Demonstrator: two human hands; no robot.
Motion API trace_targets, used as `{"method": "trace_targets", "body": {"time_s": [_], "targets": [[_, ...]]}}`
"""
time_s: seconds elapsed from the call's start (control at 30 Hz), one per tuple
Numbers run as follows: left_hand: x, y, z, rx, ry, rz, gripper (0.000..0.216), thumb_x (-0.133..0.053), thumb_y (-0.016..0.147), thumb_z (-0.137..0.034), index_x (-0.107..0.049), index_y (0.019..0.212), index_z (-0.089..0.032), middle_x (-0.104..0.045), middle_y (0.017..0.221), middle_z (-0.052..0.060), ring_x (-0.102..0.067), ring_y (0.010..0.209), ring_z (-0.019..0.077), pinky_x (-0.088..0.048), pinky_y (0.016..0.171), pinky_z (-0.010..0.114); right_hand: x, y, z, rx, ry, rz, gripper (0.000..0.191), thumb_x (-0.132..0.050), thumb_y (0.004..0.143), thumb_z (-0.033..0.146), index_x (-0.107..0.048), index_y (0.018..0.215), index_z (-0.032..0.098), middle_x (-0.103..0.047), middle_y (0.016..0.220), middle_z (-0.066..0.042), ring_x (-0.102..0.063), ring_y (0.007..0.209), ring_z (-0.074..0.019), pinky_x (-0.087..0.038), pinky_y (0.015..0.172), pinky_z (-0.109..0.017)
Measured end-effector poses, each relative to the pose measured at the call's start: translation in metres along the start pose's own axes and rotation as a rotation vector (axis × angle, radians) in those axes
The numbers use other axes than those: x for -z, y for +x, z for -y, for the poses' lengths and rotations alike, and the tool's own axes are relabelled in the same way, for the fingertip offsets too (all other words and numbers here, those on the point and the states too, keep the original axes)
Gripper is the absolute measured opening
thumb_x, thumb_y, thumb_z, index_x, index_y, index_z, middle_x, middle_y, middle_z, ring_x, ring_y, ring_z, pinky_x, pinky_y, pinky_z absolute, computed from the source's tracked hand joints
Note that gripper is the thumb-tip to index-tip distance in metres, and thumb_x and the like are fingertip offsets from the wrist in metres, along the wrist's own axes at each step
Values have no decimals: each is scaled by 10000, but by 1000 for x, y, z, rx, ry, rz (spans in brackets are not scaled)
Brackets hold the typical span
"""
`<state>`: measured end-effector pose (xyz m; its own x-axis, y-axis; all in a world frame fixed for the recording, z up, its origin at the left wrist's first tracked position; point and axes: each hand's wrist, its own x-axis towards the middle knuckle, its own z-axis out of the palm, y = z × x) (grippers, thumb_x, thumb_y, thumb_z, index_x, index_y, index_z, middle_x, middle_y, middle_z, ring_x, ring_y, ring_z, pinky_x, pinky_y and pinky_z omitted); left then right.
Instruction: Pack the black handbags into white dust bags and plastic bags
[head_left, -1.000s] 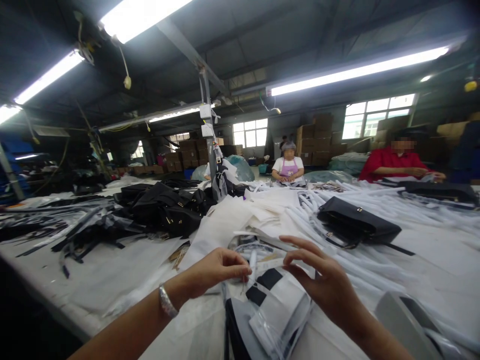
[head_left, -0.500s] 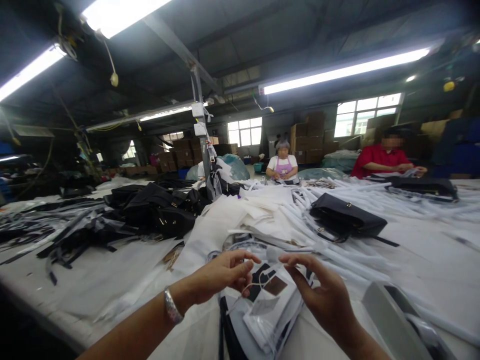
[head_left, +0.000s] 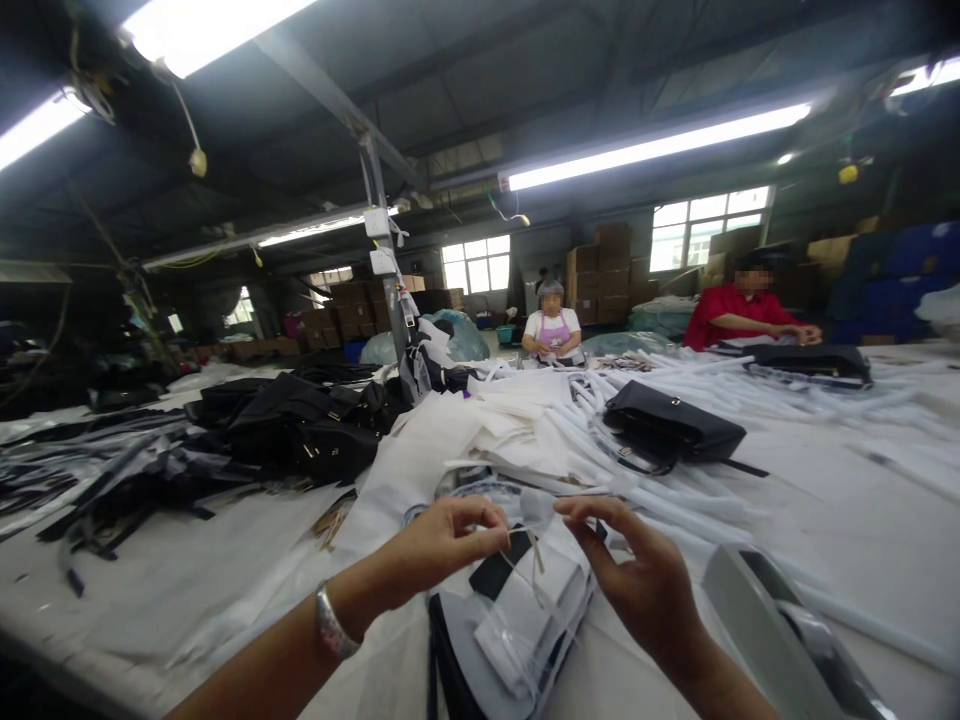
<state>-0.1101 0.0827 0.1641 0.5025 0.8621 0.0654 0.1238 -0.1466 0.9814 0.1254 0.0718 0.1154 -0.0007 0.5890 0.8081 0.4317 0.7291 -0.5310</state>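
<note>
My left hand (head_left: 442, 545) and my right hand (head_left: 630, 570) meet low in the middle, fingers pinched on a thin white string (head_left: 529, 550) that hangs between them. A small tag (head_left: 537, 505) sits at the string's top between my fingertips. Below my hands lies a stack of clear plastic packets with white and black cards (head_left: 525, 620). A silver bracelet (head_left: 330, 622) circles my left wrist.
A black handbag (head_left: 671, 430) lies on white wrapped rolls right of centre. A pile of black bags (head_left: 300, 425) and straps covers the left of the long white table (head_left: 187, 560). A grey tray edge (head_left: 772, 630) sits bottom right. Two people work at the far end.
The brown tag that dangled from the string has swung out of sight. My hands have drawn slightly closer and higher. The camera has shifted a little right.
</note>
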Motion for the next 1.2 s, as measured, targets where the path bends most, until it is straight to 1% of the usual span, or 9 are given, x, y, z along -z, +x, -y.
{"method": "trace_targets", "body": {"time_s": [0.13,0.27,0.43,0.57,0.77,0.87,1.0,1.1,1.2], "targets": [[-2,-4,-2,35,-234,6,233,-652,903,-373,-632,831,-153,-675,800,51,-658,858,189,-491,873,324,0,-2,-2,-42,13,-17,35,-618,918,250,-632,890,268,-765,948,-8,-730,904,-208,-553,839,-299],[-7,-6,-7,13,-606,-73,162,-695,881,-270,-606,823,-148,-459,532,-73,-578,590,105,-539,801,308,-4,-11,-2,-66,30,-26,31,-621,918,267,-630,889,275,-765,947,-2,-729,897,-206,-558,818,-292],[-9,-12,-19,-43,-956,-130,132,-734,856,-190,-626,865,-115,-394,570,-100,-473,493,35,-531,593,189,-18,-42,-4,-171,117,11,39,-619,918,279,-626,880,279,-763,957,7,-727,923,-195,-556,850,-268],[-11,-15,-26,-83,-1050,-68,92,-712,867,-132,-634,878,-85,-419,602,-89,-430,456,1,-422,446,109,-22,-59,-5,-269,222,182,42,-620,905,296,-655,919,276,-750,1056,-21,-694,1044,-229,-528,956,-323],[-14,-14,-27,-55,-1004,-7,83,-670,911,-148,-637,894,-74,-426,614,-77,-351,418,-21,-262,355,83,-21,-47,7,-393,523,214,324,-527,961,382,-611,1265,308,-607,1375,-62,-541,1297,-263,-422,1103,-434],[-16,-14,-28,-47,-964,-27,103,-680,909,-170,-629,907,-81,-452,659,-69,-330,424,-30,-235,357,85,-29,-43,20,-312,457,211,334,-594,932,376,-617,1261,322,-583,1404,-57,-508,1328,-275,-382,1134,-446],[-22,-15,-29,-23,-854,-75,149,-695,900,-226,-602,919,-110,-466,718,-63,-289,442,-27,-222,374,82,-42,-44,34,-252,449,190,539,-717,840,377,-548,1346,300,-565,1421,-81,-484,1343,-303,-365,1141,-454],[-23,-7,-25,-28,-505,-142,200,-617,941,-339,-585,932,-141,-485,745,-51,-284,461,-6,-257,407,88,-48,-39,41,-476,610,335,380,-688,874,403,-656,1211,231,-706,1184,-98,-652,1116,-272,-489,1003,-392],[-15,5,-16,-53,-185,-222,277,-571,947,-436,-609,962,-162,-580,832,3,-481,585,46,-424,546,140,-52,-36,46,-827,863,399,335,-715,842,475,-743,961,164,-753,952,-93,-702,916,-240,-545,849,-347]]}}
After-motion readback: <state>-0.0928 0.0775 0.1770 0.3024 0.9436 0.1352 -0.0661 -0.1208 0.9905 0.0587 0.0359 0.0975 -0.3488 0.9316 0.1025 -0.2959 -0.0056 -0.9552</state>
